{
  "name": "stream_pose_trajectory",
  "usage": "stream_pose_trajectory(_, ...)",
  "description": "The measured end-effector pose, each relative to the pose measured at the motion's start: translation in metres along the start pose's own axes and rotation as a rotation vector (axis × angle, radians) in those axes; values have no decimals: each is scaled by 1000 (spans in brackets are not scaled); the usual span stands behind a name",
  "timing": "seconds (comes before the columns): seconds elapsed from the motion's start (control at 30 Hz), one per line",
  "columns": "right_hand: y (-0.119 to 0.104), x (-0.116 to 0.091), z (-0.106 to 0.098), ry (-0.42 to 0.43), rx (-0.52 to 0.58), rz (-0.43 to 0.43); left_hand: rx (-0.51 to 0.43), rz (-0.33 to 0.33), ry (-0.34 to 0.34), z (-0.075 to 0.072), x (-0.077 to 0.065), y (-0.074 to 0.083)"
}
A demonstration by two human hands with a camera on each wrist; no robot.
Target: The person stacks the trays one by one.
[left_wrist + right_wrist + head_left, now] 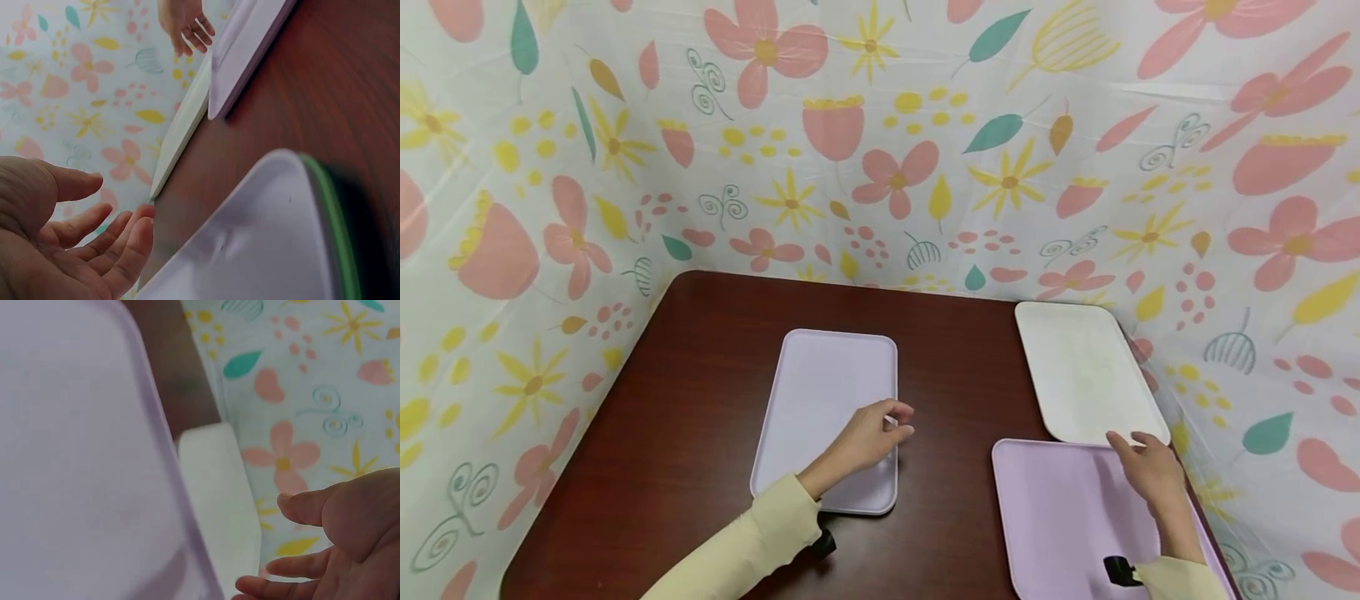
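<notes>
A pale lavender tray [827, 387] lies left of the table's middle, and my left hand [868, 435] hovers over its right edge with loosely bent fingers, holding nothing. In the left wrist view a green rim [334, 222] shows directly beneath this tray's corner. At the right, a pinkish-purple tray [1056, 508] lies in front of a white tray [1082, 367]. My right hand [1153, 473] is above the purple tray's far right part, fingertips overlapping the white tray's near edge in the head view. Its fingers are spread and grip nothing in the right wrist view.
The dark reddish-brown table [700, 358] stands against a flower-patterned curtain [880, 167] at the back and both sides. A strip of bare tabletop separates the lavender tray from the right-hand trays. A small black device [1122, 572] sits at my right wrist.
</notes>
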State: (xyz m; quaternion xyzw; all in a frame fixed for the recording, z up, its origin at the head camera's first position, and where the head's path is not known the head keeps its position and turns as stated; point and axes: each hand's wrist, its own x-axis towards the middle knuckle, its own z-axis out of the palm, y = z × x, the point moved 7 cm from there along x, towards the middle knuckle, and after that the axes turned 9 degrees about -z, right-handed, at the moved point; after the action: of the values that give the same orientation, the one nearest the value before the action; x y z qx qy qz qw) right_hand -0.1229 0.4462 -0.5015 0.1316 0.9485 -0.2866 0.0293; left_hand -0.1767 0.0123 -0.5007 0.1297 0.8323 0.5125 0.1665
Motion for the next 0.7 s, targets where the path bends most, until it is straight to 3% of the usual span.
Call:
stream_pose_trajectory(0.17,33,-8,-10,20,-118,95,28,13,-88,21,3,6)
stream_pose_trajectory(0.27,50,-15,-12,37,-155,156,33,-12,-123,29,5,7)
stream_pose_trajectory(0.43,67,-21,-17,93,-209,170,37,-32,-148,37,7,10)
stream_pose_trajectory(0.7,85,-21,-11,17,-224,197,46,-38,-165,45,8,11)
